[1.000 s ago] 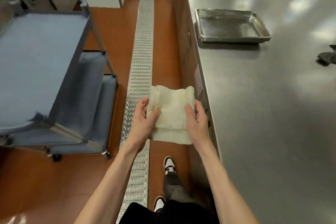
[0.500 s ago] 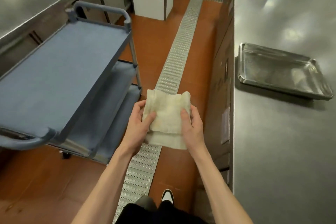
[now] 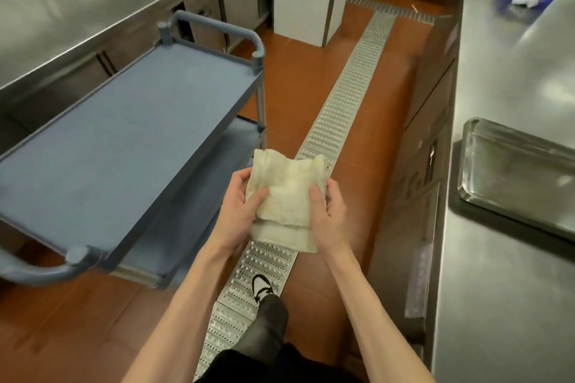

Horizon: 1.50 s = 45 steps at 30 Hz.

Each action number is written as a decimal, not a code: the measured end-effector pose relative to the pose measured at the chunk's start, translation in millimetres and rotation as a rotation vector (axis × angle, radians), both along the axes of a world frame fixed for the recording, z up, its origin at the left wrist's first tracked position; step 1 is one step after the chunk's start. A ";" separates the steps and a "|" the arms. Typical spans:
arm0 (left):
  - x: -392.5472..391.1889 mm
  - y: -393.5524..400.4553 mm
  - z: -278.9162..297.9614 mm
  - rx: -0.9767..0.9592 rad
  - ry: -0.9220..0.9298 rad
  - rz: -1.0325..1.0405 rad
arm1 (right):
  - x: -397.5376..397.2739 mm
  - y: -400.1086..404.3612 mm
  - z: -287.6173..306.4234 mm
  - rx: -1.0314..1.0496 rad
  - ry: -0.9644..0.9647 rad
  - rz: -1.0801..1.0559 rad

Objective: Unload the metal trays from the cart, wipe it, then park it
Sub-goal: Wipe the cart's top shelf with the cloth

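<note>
Blue-grey plastic three-shelf cart (image 3: 124, 146) on red tile floor (image 3: 298, 84), person's left side; top shelf bare, lower shelves mostly hidden. Stacked shallow metal trays (image 3: 516, 177) at near edge of steel counter (image 3: 504, 289), right. Left hand (image 3: 238, 211) and right hand (image 3: 331, 211) each pinch side of folded off-white cloth (image 3: 287, 199), thumbs on top, above perforated floor drain grate (image 3: 339, 115). Likely: unloading done, wipe next. Cloth soft, light, limp; keep folded, press flat-palmed. Cart likely rolls under push; steady by tubular handle (image 3: 217, 28).
</note>
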<state>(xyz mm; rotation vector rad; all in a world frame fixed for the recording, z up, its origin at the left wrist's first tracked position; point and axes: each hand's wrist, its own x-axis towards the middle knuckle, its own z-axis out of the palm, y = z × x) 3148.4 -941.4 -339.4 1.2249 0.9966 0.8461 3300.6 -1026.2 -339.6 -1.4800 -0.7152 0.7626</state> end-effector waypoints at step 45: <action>92.4 365.0 -21.8 -0.119 -0.043 0.592 | 103.8 478.2 -21.0 -0.219 -0.183 0.560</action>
